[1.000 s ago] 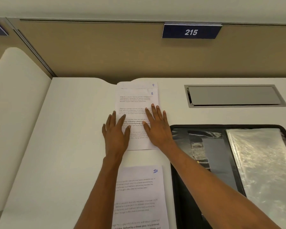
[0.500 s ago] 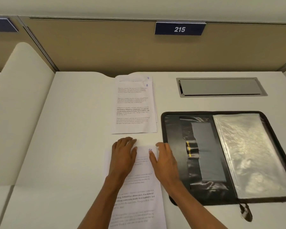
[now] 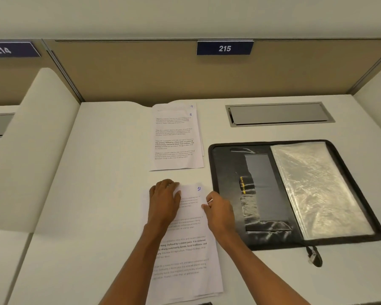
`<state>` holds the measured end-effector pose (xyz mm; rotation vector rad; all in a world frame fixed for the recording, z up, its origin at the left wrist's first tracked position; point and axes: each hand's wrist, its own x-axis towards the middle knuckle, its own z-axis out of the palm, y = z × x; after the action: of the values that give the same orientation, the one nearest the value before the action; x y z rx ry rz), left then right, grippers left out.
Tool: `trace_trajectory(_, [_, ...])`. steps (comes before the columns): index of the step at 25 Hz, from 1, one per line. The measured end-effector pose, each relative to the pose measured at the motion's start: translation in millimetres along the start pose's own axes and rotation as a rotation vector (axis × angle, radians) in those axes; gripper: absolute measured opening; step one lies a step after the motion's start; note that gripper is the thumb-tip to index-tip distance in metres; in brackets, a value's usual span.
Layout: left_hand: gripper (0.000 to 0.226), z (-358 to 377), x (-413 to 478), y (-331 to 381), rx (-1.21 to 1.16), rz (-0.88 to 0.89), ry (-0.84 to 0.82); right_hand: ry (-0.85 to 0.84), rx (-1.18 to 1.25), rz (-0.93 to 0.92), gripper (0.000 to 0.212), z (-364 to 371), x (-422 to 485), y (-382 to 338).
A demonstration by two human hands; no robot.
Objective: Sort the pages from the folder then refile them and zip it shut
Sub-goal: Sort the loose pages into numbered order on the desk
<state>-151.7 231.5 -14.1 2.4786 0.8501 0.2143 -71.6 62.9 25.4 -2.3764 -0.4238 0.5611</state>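
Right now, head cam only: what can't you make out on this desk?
All from the head view.
Near stack: numbers of sheets under top page 10, covered by it.
Left hand, right hand: curled fingers hide whether they pinch the paper.
Far stack: printed text too small.
Yellow label on the folder: too small, blurred.
Clear sleeve: glare hides any contents.

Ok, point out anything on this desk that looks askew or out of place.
Two small things. At the far side, page 8 sits shifted on page 9, whose top and right edges stick out. The near stack fans out along its bottom right edges. Nothing looks spilled or damaged.
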Motion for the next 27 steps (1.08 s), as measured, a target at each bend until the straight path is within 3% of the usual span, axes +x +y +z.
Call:
trace_trajectory(2, [0.036,-4,-1,3,0.000,0.002,0.020,0.056,-0.034,-0.034,0.014,-6,-5,1])
trace_trajectory(6, [0.041,-16,0,8,-0.087,-0.043,0.074,0.110,0.121,-0.072,0.010,-20,-2,4])
trace_trajectory(12, [0.066,-51,1,25,-0.627,-0.331,0.159,0.088,0.635,0.084,0.003,-62,30,-9])
trace_trajectory(14, [0.054,-63,4,24,-0.790,-0.403,0.124,0.073,0.737,0.148,0.006,-73,44,-13])
trace_trajectory(17, [0.013,-72,13,26,-1.032,-0.405,0.082,0.035,0.842,0.196,0.012,-80,62,-20])
trace_trajectory(18, [0.011,-74,17,27,-1.072,-0.409,0.097,-0.015,0.859,0.199,0.013,-81,66,-22])
trace_trajectory(22, [0.012,-78,39,33,-1.092,-0.424,0.152,-0.224,0.772,0.171,0.014,-75,79,-24])
trace_trajectory(27, [0.019,-79,91,27,-0.944,-0.405,0.196,-0.166,0.713,0.196,0.014,-55,137,-37])
